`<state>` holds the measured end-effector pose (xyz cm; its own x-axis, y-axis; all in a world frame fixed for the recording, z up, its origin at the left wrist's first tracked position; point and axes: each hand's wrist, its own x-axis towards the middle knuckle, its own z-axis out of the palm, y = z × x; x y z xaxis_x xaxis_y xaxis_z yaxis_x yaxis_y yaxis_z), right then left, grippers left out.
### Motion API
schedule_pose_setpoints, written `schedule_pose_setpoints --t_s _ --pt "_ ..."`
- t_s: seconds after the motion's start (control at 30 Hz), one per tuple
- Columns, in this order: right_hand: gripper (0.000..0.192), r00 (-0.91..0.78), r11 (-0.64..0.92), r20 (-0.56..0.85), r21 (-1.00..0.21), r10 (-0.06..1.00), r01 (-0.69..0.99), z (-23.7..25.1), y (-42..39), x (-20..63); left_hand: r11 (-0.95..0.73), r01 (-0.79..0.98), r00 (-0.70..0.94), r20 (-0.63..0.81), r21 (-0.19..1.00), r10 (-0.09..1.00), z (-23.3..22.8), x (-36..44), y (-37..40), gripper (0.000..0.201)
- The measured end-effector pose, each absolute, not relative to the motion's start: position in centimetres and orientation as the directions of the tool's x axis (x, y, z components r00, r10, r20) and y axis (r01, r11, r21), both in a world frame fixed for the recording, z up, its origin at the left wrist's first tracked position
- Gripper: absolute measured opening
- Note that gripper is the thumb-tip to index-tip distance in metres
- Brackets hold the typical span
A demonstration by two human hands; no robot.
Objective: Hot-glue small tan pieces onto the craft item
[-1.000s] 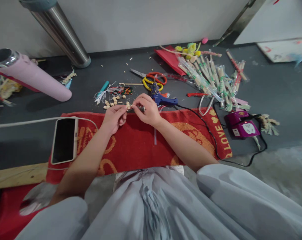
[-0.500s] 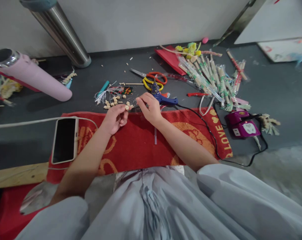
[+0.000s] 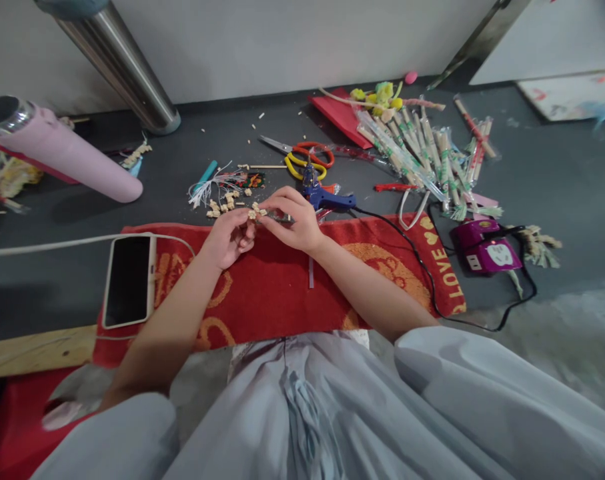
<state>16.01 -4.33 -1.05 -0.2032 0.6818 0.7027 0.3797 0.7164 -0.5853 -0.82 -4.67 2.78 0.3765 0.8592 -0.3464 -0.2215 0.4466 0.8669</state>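
My left hand (image 3: 228, 237) and my right hand (image 3: 293, 221) meet over the far edge of a red towel (image 3: 277, 287). Between their fingertips they pinch a small piece made of short pale wooden bits (image 3: 256, 213), with a thin dark stick running under my right fingers. Just beyond the hands lie several loose wooden bits (image 3: 221, 205) and a bundle of white and coloured threads (image 3: 213, 185). A blue glue gun (image 3: 327, 198) lies right behind my right hand.
A phone (image 3: 129, 280) with a white cable rests on the towel's left end. Scissors (image 3: 302, 160), wrapped chopstick packets (image 3: 422, 160), a red sheet (image 3: 339, 110), a purple power socket (image 3: 485, 248), a pink bottle (image 3: 57, 150) and a steel post (image 3: 127, 73) surround the work spot on the dark floor.
My right hand reached toward the glue gun half a second ago, then came back; its fingers now meet the left hand's on the small wooden piece.
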Motion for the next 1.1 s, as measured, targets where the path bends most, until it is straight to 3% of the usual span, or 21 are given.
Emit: schedule_pose_setpoints --t_s 0.43,0.9,1.1 --pt "0.029 -0.236 0.766 0.748 -0.513 0.620 0.386 -1.35 -4.14 15.97 0.450 -0.228 0.467 -0.309 0.863 0.829 2.57 -0.89 -5.20 0.038" --pt "0.032 -0.229 0.800 0.797 -0.445 0.558 0.402 -1.55 -4.06 16.06 0.437 -0.250 0.470 -0.287 0.864 0.835 2.42 -0.87 -5.28 0.039" --pt "0.028 -0.240 0.765 0.759 -0.471 0.605 0.438 -1.45 -4.13 16.08 0.410 -0.238 0.413 -0.291 0.880 0.863 2.46 -0.74 -5.06 0.042"
